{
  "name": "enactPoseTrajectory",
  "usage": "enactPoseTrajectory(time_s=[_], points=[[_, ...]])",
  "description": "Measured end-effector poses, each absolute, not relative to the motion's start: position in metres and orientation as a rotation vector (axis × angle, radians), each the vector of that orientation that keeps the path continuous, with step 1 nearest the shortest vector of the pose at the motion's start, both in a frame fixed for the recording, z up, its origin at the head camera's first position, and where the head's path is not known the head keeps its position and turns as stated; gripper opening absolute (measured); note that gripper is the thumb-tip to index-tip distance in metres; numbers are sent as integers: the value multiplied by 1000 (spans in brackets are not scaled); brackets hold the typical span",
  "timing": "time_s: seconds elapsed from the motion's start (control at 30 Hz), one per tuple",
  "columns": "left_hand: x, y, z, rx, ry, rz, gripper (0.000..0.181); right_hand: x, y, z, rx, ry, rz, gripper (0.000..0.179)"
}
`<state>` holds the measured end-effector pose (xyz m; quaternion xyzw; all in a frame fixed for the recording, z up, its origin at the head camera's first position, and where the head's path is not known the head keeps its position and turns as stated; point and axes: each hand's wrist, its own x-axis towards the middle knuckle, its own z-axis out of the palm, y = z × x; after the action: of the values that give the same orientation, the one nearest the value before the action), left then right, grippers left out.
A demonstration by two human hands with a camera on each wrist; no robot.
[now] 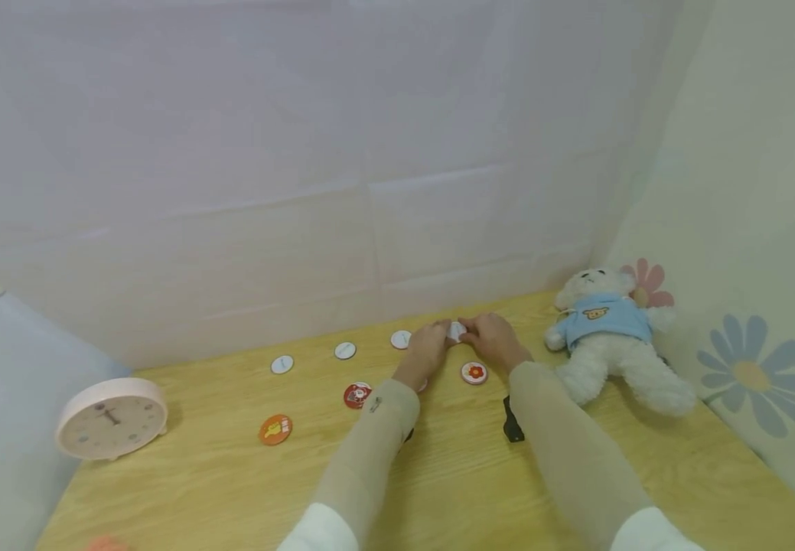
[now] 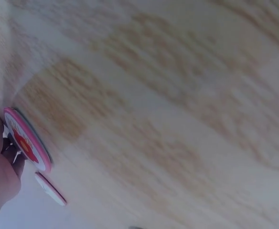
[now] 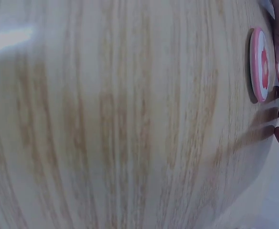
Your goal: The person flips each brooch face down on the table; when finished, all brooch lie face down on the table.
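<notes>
Both hands meet over one white disc (image 1: 457, 330), the left hand (image 1: 428, 350) at its left edge and the right hand (image 1: 496, 339) at its right. The step in hand looks like settling that disc, and it is best handled by the rim alone, kept level, with both sides let go together so that neither edge tips. A light pinch should be enough for so thin a piece, and the fingers should keep off its face.

Each grip is nearly closed, pinching the disc between thumb and fingers; the right wrist view shows the two thumbs close together on it. Whether its underside touches the counter (image 1: 211, 482) I cannot tell.

Just nearer than the held disc, slightly to the right, lies the flower disc (image 1: 474, 373), so the wrists should stay clear of it. Left of the hands, three more pale discs run along the far side, the closest one (image 1: 401, 339) just beside the left hand; an even gap there would keep the line neat. Nearer lie a red disc (image 1: 357, 396) and an orange disc (image 1: 275, 430). Farther out, a clock (image 1: 113, 418) stands at the left and a plush bear (image 1: 607, 329) at the right.
</notes>
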<state>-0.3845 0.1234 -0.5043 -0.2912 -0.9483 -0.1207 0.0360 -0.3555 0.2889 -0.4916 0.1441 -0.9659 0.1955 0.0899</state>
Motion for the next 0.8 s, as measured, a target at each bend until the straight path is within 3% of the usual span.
enactPoseTrajectory(time_s=[0.1,0.43,0.67,0.8], points=[[-384,124,-502,-901,-2905,-338,34,-356,288,-491,441,-2860,575,41],[-384,112,-497,-854,-2966,-262,30,-366,275,-490,535,-2936,584,32],[-384,90,-479,-1010,-2969,-473,55,-374,276,-465,522,-3028,537,42],[-377,52,-461,-1031,-2888,-477,57,-381,267,-449,597,-2943,541,49]])
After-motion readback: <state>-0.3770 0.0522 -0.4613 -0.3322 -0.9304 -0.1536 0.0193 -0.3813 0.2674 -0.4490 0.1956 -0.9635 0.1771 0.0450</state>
